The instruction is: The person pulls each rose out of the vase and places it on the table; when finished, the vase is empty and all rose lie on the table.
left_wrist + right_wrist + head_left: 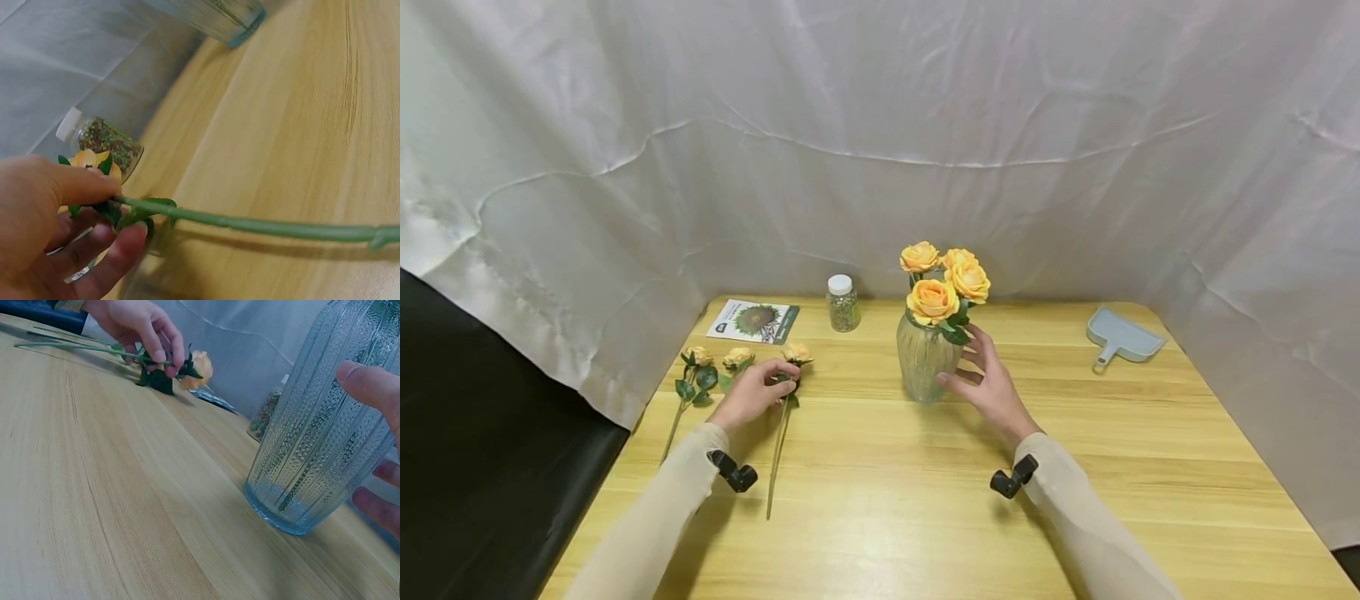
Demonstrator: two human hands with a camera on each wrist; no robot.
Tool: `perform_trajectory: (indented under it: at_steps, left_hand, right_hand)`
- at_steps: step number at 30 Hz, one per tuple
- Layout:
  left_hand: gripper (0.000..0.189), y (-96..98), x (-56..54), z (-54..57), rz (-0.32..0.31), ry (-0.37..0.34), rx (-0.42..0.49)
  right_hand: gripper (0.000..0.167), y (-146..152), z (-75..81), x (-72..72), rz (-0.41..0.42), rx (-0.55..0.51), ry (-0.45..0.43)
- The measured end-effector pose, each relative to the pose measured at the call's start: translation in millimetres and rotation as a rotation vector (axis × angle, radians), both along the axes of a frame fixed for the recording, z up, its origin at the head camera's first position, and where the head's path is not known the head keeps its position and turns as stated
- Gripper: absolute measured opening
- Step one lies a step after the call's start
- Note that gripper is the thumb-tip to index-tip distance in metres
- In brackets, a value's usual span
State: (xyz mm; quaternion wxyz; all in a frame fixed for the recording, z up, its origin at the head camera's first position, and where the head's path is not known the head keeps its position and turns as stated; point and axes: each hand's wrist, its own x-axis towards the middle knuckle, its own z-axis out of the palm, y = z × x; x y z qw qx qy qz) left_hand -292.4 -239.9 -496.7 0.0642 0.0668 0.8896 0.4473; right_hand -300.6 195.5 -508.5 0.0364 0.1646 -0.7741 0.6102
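A person's left hand (752, 393) pinches a yellow rose (269, 225) between thumb and fingers, just below the bloom, over the left part of a wooden desk (887, 517). The bloom points toward the far edge, the bare stem toward the near one. In the left wrist view, the thumb lies along the top of the stem while the other fingers curl beneath, close to the leaves.

The right hand (991, 392) holds the side of a ribbed glass vase (925, 362), thumb on the near face, fingers spread and bent around the right flank. The vase stands upright, near the middle of the far edge, with four roses in bloom (934, 301) above its mouth.

Two more roses lie left of the one in hand: an outer rose (700, 357) close to the left edge, and a middle rose (739, 359) partly hidden by the left hand. A flower-printed packet (752, 321) lies flat by the far left corner. Between it and the vase, a white-capped jar (844, 310) of small pellets stands along the far edge. A gray dustpan (1123, 337) lies near the far right corner. Pale cloth (880, 150) hangs behind.
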Motion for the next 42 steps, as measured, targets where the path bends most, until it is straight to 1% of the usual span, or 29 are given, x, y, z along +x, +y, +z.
perform_trajectory:
  at_steps: [4,7,9,14,18,20,25,29,32,34,37,40,42]
  left_hand:
    - [0.032,0.2,1.4,-5.7,0.009,-0.022,-0.057]
    - [0.033,0.2,2.2,-8.2,-0.013,-0.035,-0.077]
    - [0.034,0.1,2.6,-9.3,-0.027,-0.03,-0.091]
    - [0.033,-0.4,2.9,-11.3,-0.042,0.031,-0.161]
    - [0.037,0.5,3.0,-12.2,-0.046,0.077,-0.21]
    - [0.04,1.3,3.8,-11.7,-0.032,0.119,-0.248]
    - [0.043,3.1,7.4,-8.0,0.032,0.214,-0.344]
    - [0.045,3.0,9.0,-3.2,0.054,0.25,-0.391]
    - [0.046,2.8,9.3,2.5,0.074,0.274,-0.42]
    - [0.047,3.2,8.7,7.1,0.084,0.293,-0.42]
    - [0.047,5.2,6.5,14.0,0.081,0.302,-0.372]
    - [0.046,9.3,2.9,21.0,0.048,0.336,-0.316]
    - [0.045,13.4,-0.6,26.2,0.027,0.372,-0.284]
  right_hand:
    - [0.102,-0.4,-0.2,0.7,0.001,0.003,0.0]
    - [0.102,-0.2,-0.4,0.7,0.001,0.003,-0.005]
    - [0.101,-0.3,-0.5,0.5,0.0,-0.002,-0.01]
    - [0.101,-0.7,-0.2,1.0,0.0,-0.004,-0.011]
    - [0.101,-0.6,-1.3,0.7,0.001,0.002,-0.007]
    - [0.102,-0.5,-1.6,0.7,-0.004,0.006,-0.004]
    - [0.102,-0.6,-0.4,1.3,-0.011,0.009,0.005]
    - [0.101,-0.5,0.1,1.1,-0.004,0.001,0.005]
    - [0.101,-0.5,0.4,1.1,0.002,-0.002,0.004]
    - [0.101,-0.4,0.6,1.2,0.003,-0.003,0.005]
    - [0.102,-0.4,0.9,1.1,-0.002,-0.002,0.008]
    - [0.101,-0.5,1.2,0.9,-0.002,0.003,0.012]
    - [0.101,-0.3,1.0,0.5,-0.003,0.006,0.012]
